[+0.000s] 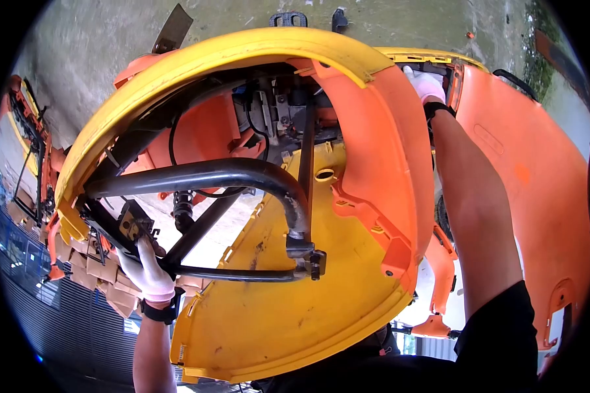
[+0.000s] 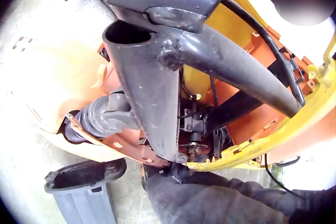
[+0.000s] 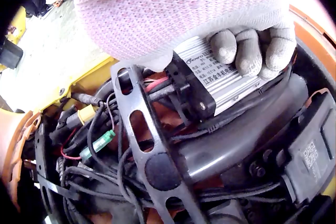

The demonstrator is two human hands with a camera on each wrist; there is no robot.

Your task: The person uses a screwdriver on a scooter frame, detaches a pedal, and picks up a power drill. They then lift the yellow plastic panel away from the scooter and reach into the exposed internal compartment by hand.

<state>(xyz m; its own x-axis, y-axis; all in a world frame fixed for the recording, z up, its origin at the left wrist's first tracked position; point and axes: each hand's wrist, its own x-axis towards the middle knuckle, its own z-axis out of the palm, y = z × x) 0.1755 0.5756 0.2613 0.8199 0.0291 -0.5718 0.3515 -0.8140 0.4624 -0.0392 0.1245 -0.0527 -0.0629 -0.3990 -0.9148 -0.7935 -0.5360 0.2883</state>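
Observation:
A black tubular frame (image 1: pixel 210 173) stands inside a yellow and orange body shell (image 1: pixel 387 150). My gloved left hand (image 1: pixel 147 275) grips the frame at its lower left, thumb up beside a flat bracket; some of its fingers are hidden behind the tube. The left wrist view shows the frame's open tube end (image 2: pixel 144 77) close up. Inside a bay at the upper right is my gloved right hand (image 1: pixel 426 85). Seen from the right wrist, this hand (image 3: pixel 184 16) has its fingertips curled against a silver finned box (image 3: pixel 226 77) with a printed label.
Wires and a green connector (image 3: pixel 97 145) crowd beside a slotted black bracket (image 3: pixel 139 127). A large orange panel (image 1: pixel 505 164) extends at the right. Cardboard pieces (image 1: pixel 101 268) lie at the left. In the left wrist view, a grey-black bin-like part (image 2: pixel 84 198) is on the floor.

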